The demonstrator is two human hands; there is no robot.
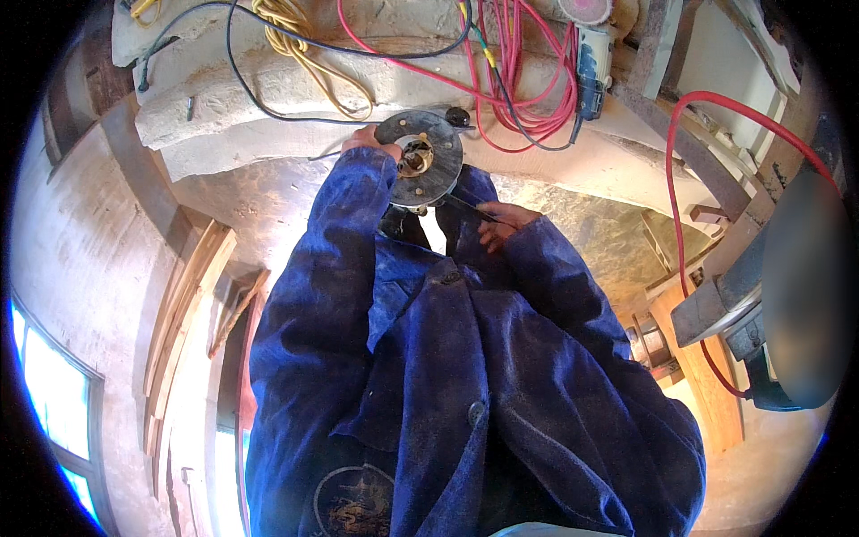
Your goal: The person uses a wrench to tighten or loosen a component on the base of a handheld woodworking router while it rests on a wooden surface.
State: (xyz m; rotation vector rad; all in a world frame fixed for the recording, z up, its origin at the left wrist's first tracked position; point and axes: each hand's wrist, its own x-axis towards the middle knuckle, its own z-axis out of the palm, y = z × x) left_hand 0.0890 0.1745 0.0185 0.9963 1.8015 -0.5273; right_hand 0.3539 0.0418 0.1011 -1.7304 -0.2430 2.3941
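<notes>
A round black base plate [445,140], with a wide central opening and a few small holes, stands tilted in front of my chest. It looks like the underside of a router, and a dark knob [458,117] sticks out behind its far right edge. My left hand [362,140] is closed on the left edge of this tool. Below and right of the plate, my right hand [508,224] has its fingers curled round a thin dark rod-like tool [472,206]. The rod points up-left to the plate's lower right edge; whether its tip touches is unclear.
Pale slabs [206,107] ahead carry a yellow cord coil [284,31], a pink cable coil [537,98], a black cable [246,89] and a blue-grey power tool [591,72] with a round disc. A red hose [673,179] hangs at right. Wooden boards [183,331] lean at left.
</notes>
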